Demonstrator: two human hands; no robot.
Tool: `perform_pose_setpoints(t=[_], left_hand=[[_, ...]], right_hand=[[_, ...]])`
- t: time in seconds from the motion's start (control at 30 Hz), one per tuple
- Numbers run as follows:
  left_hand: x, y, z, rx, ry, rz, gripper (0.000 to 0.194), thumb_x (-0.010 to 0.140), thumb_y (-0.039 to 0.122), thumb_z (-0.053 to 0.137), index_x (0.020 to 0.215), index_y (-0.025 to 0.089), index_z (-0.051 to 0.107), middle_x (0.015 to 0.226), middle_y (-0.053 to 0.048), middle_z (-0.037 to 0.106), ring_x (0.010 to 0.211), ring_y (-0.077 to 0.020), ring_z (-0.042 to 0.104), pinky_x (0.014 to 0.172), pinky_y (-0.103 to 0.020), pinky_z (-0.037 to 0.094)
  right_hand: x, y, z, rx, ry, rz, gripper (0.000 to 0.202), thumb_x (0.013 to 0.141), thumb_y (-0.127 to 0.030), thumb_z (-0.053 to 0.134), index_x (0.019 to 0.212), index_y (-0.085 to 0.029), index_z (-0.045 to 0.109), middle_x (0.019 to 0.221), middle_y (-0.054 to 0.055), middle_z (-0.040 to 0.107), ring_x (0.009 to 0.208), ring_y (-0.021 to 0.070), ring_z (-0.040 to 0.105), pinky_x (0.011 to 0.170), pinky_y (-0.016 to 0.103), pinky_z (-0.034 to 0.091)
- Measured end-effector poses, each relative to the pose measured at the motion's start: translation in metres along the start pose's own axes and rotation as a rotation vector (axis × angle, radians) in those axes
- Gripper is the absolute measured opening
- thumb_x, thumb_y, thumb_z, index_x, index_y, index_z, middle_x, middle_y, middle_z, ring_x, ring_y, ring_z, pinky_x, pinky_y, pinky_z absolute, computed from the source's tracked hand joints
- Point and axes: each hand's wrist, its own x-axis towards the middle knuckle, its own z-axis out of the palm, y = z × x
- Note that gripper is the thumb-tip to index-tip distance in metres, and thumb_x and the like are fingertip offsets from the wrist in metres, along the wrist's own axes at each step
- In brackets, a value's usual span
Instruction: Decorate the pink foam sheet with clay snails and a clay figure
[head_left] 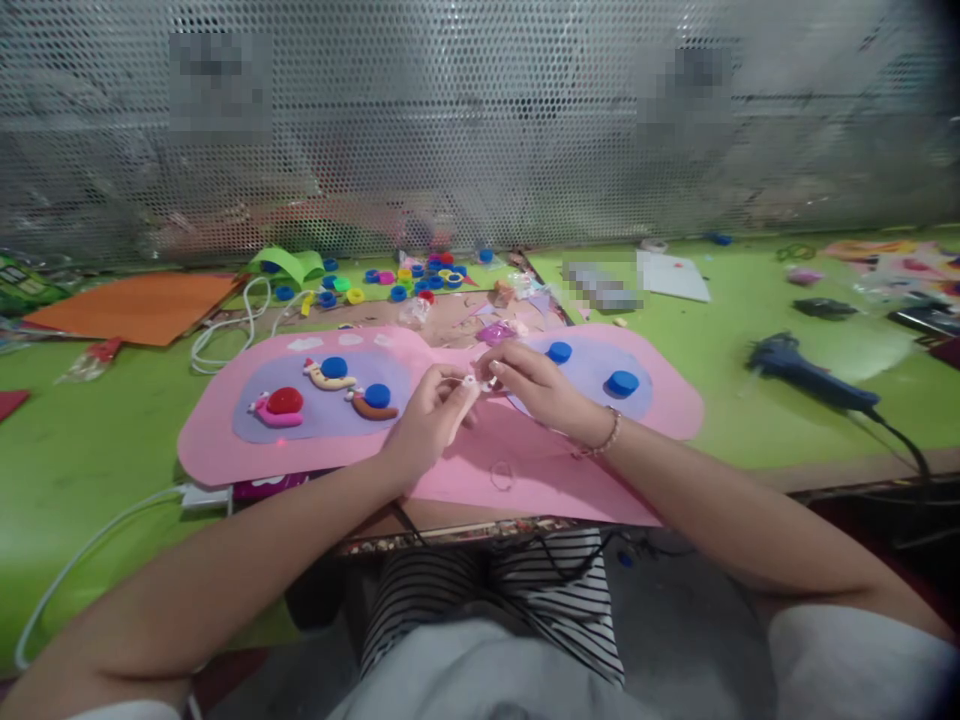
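Observation:
My left hand (435, 415) pinches a small white piece (470, 381), too small to name, between thumb and forefinger. Close beside it, the fingers of my right hand (536, 385) are closed in a pinch, and what they hold is not clear. Both hands are over a pink paper cutout (210, 430) with pale purple paper patches (259, 385) on it. To their left lie snail-like figures: a pink one (279, 415) with a red cap, a cream one (330, 378) and a brown one (373, 407) with blue caps. Blue bottle caps (622, 383) sit on the right patch.
Many coloured bottle caps (399, 293) and scraps lie behind the cutout, against a perforated metal screen (450, 130). Orange paper (139, 305) and a white cable (251, 320) are at left. A blue glue gun (814, 372) with a black cord rests at right.

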Motion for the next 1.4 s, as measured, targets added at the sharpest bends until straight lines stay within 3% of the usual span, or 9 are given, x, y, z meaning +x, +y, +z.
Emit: perform_pose_setpoints(t=[0.13,0.27,0.37,0.5,0.67,0.8,0.97,1.23,1.4], left_hand=[[0.003,-0.004,-0.002,-0.078,0.078,0.087,0.02,0.08,0.036,0.053,0.09,0.02,0.045,0.058,0.006,0.052,0.047,-0.0055,0.049,0.053,-0.019,0.043],[0.004,-0.009,-0.003,-0.113,0.035,0.071,0.021,0.081,0.036,0.053,0.091,0.019,0.046,0.048,0.008,0.045,0.048,-0.0064,0.049,0.061,-0.022,0.047],[0.004,-0.01,-0.003,-0.099,-0.004,0.05,0.024,0.079,0.037,0.054,0.091,0.018,0.049,0.056,0.005,0.052,0.055,-0.0077,0.054,0.067,-0.025,0.049],[0.002,-0.008,-0.003,-0.094,-0.021,0.031,0.026,0.078,0.039,0.056,0.09,0.017,0.05,0.071,0.001,0.059,0.062,-0.0097,0.059,0.066,-0.027,0.051],[0.0,-0.006,-0.002,-0.094,-0.043,0.017,0.023,0.08,0.039,0.053,0.089,0.018,0.05,0.044,0.007,0.046,0.05,-0.009,0.053,0.065,-0.028,0.052],[0.001,-0.005,-0.003,-0.028,0.0,0.023,0.029,0.077,0.042,0.056,0.09,0.016,0.051,0.06,0.002,0.057,0.061,-0.0114,0.059,0.061,-0.026,0.051],[0.002,-0.005,-0.006,0.117,0.018,0.058,0.031,0.075,0.043,0.056,0.091,0.016,0.057,0.081,-0.003,0.062,0.062,-0.0103,0.058,0.054,-0.022,0.048],[0.002,-0.007,-0.011,0.28,0.028,0.115,0.033,0.078,0.039,0.053,0.102,0.017,0.061,0.076,-0.005,0.062,0.062,-0.0119,0.056,0.057,-0.024,0.046],[0.002,-0.004,-0.009,0.23,-0.002,0.105,0.031,0.079,0.035,0.053,0.101,0.016,0.062,0.072,-0.003,0.06,0.06,-0.0108,0.052,0.058,-0.024,0.045]], right_hand=[[-0.001,-0.001,0.002,0.06,-0.09,0.1,0.025,0.091,-0.031,0.034,0.08,-0.016,0.051,0.077,0.003,0.053,0.07,0.0121,0.051,0.065,0.027,0.044],[-0.003,-0.007,0.002,-0.031,-0.154,0.085,0.028,0.093,-0.032,0.029,0.076,-0.017,0.045,0.07,0.0,0.049,0.065,0.0114,0.046,0.063,0.026,0.039],[-0.004,-0.01,0.0,-0.075,-0.179,0.049,0.03,0.094,-0.033,0.025,0.074,-0.018,0.042,0.066,-0.001,0.045,0.061,0.011,0.043,0.061,0.026,0.037],[-0.005,-0.013,-0.001,-0.2,-0.2,-0.028,0.023,0.093,-0.033,0.029,0.09,-0.017,0.045,0.076,0.002,0.052,0.068,0.0132,0.048,0.064,0.027,0.039],[-0.007,-0.013,0.001,-0.37,-0.192,-0.092,0.017,0.09,-0.03,0.038,0.097,-0.016,0.046,0.08,0.005,0.055,0.07,0.0145,0.049,0.063,0.027,0.04],[-0.005,-0.009,0.001,-0.461,-0.185,-0.166,0.014,0.09,-0.024,0.038,0.089,-0.014,0.048,0.077,0.006,0.053,0.069,0.0146,0.048,0.063,0.027,0.04],[-0.004,-0.005,-0.002,-0.587,-0.207,-0.244,0.024,0.092,-0.03,0.035,0.086,-0.013,0.051,0.077,0.008,0.055,0.069,0.016,0.049,0.063,0.028,0.041],[-0.004,-0.005,-0.003,-0.67,-0.229,-0.27,0.03,0.092,-0.034,0.033,0.089,-0.013,0.054,0.078,0.009,0.057,0.071,0.0163,0.051,0.064,0.029,0.042],[-0.004,-0.004,-0.005,-0.605,-0.211,-0.282,0.021,0.09,-0.031,0.041,0.086,-0.014,0.054,0.075,0.006,0.056,0.068,0.0152,0.051,0.063,0.029,0.043]])
